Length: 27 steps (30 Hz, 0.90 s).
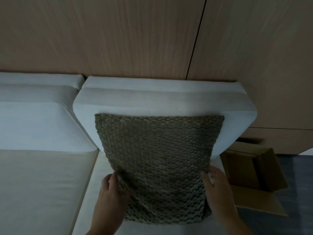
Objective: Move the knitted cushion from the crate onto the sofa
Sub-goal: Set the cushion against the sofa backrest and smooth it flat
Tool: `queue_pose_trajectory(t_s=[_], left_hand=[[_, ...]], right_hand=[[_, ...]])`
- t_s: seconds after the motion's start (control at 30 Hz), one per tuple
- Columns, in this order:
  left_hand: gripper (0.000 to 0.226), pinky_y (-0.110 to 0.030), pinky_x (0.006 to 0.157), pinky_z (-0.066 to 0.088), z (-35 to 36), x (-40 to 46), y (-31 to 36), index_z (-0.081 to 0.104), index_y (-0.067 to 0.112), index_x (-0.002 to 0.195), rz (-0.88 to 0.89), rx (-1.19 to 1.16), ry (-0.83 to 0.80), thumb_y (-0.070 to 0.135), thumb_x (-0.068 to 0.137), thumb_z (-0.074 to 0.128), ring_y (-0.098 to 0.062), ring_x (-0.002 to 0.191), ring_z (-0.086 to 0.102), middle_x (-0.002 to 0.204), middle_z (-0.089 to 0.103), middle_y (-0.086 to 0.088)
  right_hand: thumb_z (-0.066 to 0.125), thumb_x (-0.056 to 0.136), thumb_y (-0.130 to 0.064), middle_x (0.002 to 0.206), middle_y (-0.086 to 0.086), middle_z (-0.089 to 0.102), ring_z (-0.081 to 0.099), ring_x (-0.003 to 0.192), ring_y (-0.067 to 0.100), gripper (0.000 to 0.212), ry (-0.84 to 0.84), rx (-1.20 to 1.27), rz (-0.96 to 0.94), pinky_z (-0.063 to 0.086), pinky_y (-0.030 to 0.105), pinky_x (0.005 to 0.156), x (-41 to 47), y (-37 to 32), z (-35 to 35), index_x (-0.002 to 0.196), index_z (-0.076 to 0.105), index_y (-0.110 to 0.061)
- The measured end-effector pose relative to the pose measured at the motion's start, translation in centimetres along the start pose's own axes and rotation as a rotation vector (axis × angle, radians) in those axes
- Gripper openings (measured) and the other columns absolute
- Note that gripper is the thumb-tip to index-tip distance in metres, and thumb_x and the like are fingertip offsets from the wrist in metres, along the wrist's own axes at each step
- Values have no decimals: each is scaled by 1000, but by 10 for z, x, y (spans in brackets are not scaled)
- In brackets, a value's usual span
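The knitted cushion (159,158), grey-green with a chunky weave, leans upright against the white back pillow (169,100) of the sofa (42,184), its lower edge resting on the seat. My left hand (110,197) pinches the cushion's lower left edge. My right hand (218,192) presses against its lower right side, fingers wrapped around the edge. The crate, an open cardboard box (254,177), stands on the floor just right of the sofa, and what shows of its inside holds nothing.
A second white back pillow (39,122) sits on the sofa to the left. Wooden wall panels (135,34) rise behind the sofa. Dark floor (296,192) lies to the right around the box.
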<state>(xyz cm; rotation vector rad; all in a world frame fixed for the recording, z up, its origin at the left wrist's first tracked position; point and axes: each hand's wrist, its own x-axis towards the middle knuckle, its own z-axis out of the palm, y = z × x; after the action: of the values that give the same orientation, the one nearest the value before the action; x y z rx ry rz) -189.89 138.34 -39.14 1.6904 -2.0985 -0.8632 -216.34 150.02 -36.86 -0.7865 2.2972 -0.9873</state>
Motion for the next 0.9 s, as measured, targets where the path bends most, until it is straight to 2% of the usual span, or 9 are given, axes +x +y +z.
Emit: queue_pose_trajectory(t_s=[0.13, 0.3, 0.37, 0.4, 0.5, 0.57, 0.67, 0.8, 0.9], left_hand=[[97, -49, 98, 43, 27, -7, -31, 31, 11, 147, -203, -84, -95, 26, 67, 84, -41, 127, 47, 141, 43, -23], [113, -45, 103, 42, 37, 4, -45, 22, 14, 150, -238, -85, -189, 44, 59, 84, -36, 130, 45, 146, 42, -17], [123, -44, 101, 44, 41, 9, -47, 23, 17, 149, -265, -103, -227, 59, 49, 80, -33, 129, 47, 145, 45, -13], [124, -44, 100, 44, 38, 14, -48, 24, 17, 149, -272, -134, -222, 58, 47, 81, -32, 129, 47, 145, 46, -13], [122, -40, 103, 39, 39, 17, -47, 22, 11, 149, -303, -187, -226, 42, 52, 89, -32, 133, 42, 148, 41, -16], [145, -38, 106, 36, 37, 16, -48, 15, 11, 151, -332, -217, -282, 63, 35, 85, -30, 138, 36, 153, 34, -15], [174, -40, 109, 35, 37, 17, -53, 9, 11, 152, -338, -169, -287, 94, 5, 53, -28, 140, 33, 155, 29, -11], [166, -41, 104, 40, 45, 12, -63, 17, 13, 151, -295, -57, -204, 101, 12, 40, -30, 133, 43, 148, 41, -10], [157, -40, 97, 43, 52, 9, -66, 29, 11, 146, -246, -91, -133, 103, 20, 35, -33, 123, 51, 134, 52, -13]], right_hand=[[43, 90, -53, 128, 8, 58, 55, 113, 25, 58, -109, 67, 208, 43, 36, 95, -13, 27, 28, 137, 42, -20], [50, 92, -46, 136, 9, 53, 54, 116, 27, 59, -170, 45, 270, 42, 32, 96, -11, 35, 29, 142, 33, -22], [59, 84, -49, 136, 9, 53, 53, 115, 25, 65, -99, -166, 79, 46, 43, 99, -9, 29, 19, 141, 34, -28], [64, 82, -44, 133, 10, 53, 53, 115, 27, 66, -10, -300, -97, 48, 45, 97, 1, 8, 16, 139, 37, -24], [64, 87, -32, 124, 8, 58, 52, 114, 25, 49, 253, -499, -733, 46, 38, 95, 16, -81, 8, 131, 51, -15], [58, 89, -37, 120, 5, 60, 53, 111, 23, 43, 255, -544, -1005, 46, 37, 94, 27, -144, 21, 127, 55, -15], [53, 86, -51, 112, 4, 62, 55, 102, 26, 50, 125, -764, -1180, 45, 40, 84, 45, -194, 57, 121, 56, -15], [51, 79, -64, 89, 5, 66, 60, 84, 27, 56, 109, -974, -1254, 44, 40, 71, 68, -203, 95, 99, 60, -12], [53, 82, -60, 60, 0, 62, 60, 52, 21, 45, 248, -952, -1345, 39, 29, 47, 84, -204, 105, 74, 54, -16]])
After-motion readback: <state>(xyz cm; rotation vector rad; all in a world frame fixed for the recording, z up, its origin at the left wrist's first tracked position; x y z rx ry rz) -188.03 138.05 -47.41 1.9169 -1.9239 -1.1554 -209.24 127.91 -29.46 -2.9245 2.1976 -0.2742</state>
